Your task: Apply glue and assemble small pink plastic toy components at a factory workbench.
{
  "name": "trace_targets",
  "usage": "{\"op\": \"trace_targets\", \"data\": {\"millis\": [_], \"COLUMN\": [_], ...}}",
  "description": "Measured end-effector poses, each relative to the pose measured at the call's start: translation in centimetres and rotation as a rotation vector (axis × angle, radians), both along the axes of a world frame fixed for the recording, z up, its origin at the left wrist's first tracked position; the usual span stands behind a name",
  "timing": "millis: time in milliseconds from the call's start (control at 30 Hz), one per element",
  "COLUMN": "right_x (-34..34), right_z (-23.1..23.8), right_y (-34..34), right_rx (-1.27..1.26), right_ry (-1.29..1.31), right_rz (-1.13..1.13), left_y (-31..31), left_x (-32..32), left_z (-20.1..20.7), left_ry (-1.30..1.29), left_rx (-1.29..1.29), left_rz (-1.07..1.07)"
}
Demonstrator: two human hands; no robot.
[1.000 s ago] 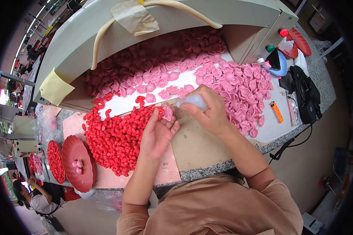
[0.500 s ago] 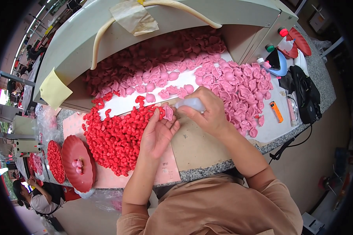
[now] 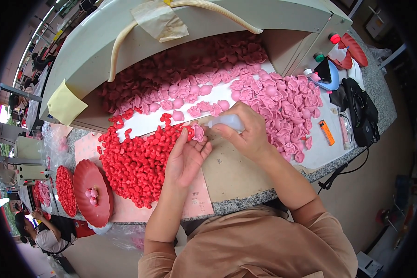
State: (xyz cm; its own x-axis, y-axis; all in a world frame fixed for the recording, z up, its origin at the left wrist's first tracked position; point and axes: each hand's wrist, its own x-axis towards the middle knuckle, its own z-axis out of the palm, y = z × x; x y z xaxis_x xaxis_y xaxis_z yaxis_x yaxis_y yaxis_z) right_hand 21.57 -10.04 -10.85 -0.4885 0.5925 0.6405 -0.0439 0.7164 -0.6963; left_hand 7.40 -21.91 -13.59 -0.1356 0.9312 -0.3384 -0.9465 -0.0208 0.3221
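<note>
My left hand [image 3: 186, 160] is turned palm up. Its thumb and fingers hold a small pink petal-shaped piece [image 3: 198, 133] with a wavy rim. Wrapped in my right hand [image 3: 249, 129] is a translucent white squeeze bottle [image 3: 230, 122], lying almost level. The bottle's narrow tip points left at the piece; whether the two touch I cannot tell. Beside my left hand spreads a heap of small glossy red pieces [image 3: 136, 164]. Beyond my right hand lies a large pile of pink petal-shaped pieces and round pink balls [image 3: 275, 99].
A grey-white hood [image 3: 292, 16] arches over the back of the pile. At left stand a red scalloped tray [image 3: 104, 204] holding a few pink balls and another tray of red pieces [image 3: 66, 190]. An orange box-cutter-like item [image 3: 326, 133] and a black bag [image 3: 359, 116] lie at right.
The pink piece and my left fingers have shifted very slightly left. The bottle has moved a touch to the right. Both hands keep their hold.
</note>
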Motion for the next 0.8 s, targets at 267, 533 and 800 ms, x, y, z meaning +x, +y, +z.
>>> {"op": "trace_targets", "data": {"millis": [267, 533, 800], "right_x": [0.0, 0.01, 0.11], "right_z": [0.0, 0.11, 0.24], "right_y": [0.07, -0.15, -0.08], "right_rx": [0.002, 0.037, 0.048], "right_ry": [0.009, -0.012, 0.02], "right_rz": [0.01, 0.005, -0.005], "left_y": [0.06, 0.03, 0.07], "left_x": [0.01, -0.07, 0.31], "left_z": [-0.04, -0.02, 0.16], "left_ry": [0.011, 0.074, 0.193], "left_rx": [0.005, -0.003, -0.008], "left_rz": [-0.004, 0.041, 0.073]}}
